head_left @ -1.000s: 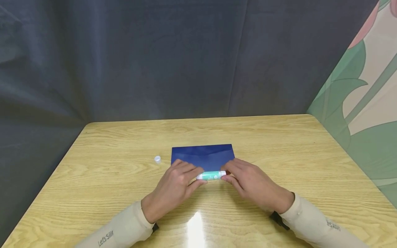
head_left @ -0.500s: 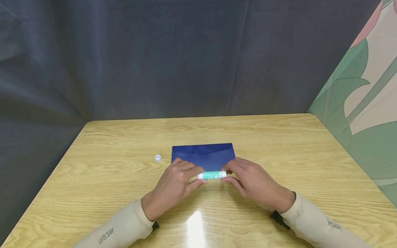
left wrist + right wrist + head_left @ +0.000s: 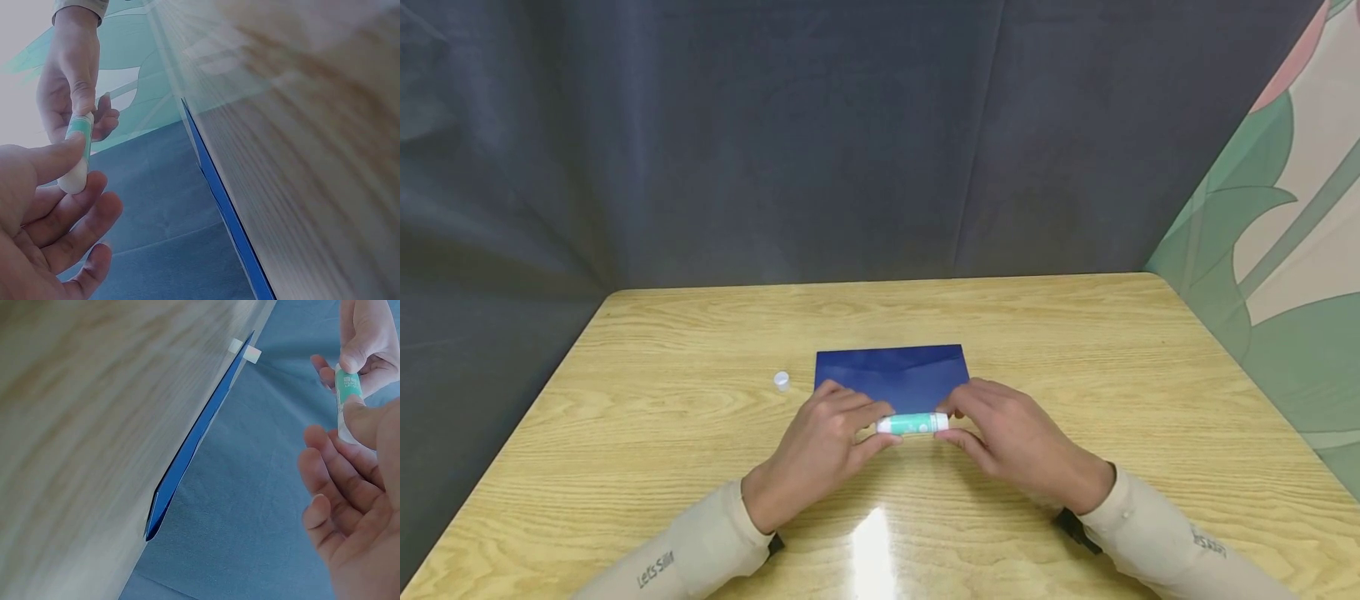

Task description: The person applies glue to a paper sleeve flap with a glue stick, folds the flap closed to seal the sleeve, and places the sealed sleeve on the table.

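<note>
A white and green glue stick lies level between both hands, above the near edge of a dark blue envelope. My left hand pinches its left end between thumb and fingers. At the other end, the thumb and fingers of my right hand pinch the white tip. The wrist views show the glue stick raised off the table, and the other fingers of each hand are loosely bent. The envelope's near part is hidden behind the hands and the glue stick.
Left of the envelope, a small white cap stands on the wooden table. A dark curtain hangs along the back and left edges. To the right is a wall with a leaf pattern.
Both hands keep their grip on the glue stick and stay nearly in place. The head view has shifted slightly, so the envelope and cap appear a little higher.
</note>
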Demonstrator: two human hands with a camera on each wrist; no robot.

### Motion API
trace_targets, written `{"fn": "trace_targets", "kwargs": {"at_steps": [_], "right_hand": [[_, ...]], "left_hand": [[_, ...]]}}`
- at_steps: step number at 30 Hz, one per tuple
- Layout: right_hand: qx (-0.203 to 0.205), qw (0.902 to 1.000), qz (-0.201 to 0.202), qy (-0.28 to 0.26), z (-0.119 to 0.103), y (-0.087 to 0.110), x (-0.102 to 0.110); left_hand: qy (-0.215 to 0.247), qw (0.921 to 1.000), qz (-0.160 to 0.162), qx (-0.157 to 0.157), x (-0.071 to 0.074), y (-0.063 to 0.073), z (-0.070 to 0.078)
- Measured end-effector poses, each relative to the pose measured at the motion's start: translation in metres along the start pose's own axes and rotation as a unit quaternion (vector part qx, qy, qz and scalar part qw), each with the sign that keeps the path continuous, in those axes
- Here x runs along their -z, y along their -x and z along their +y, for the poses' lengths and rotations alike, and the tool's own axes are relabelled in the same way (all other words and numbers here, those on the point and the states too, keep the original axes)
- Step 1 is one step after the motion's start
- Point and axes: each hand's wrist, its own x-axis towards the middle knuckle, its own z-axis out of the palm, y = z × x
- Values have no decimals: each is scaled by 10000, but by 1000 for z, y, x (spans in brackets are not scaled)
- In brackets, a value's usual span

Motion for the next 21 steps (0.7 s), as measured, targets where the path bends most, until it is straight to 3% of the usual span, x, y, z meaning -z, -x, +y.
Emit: {"fn": "trace_targets", "kwargs": {"at_steps": [12,21], "right_hand": [[197,9996,-49,195,0,0,2],[321,9987,-23,396,0,-1,2]], "left_hand": [[-6,10000,-26,-77,-1,0,1],[-40,9997,-261,-14,-2,1,2]]}}
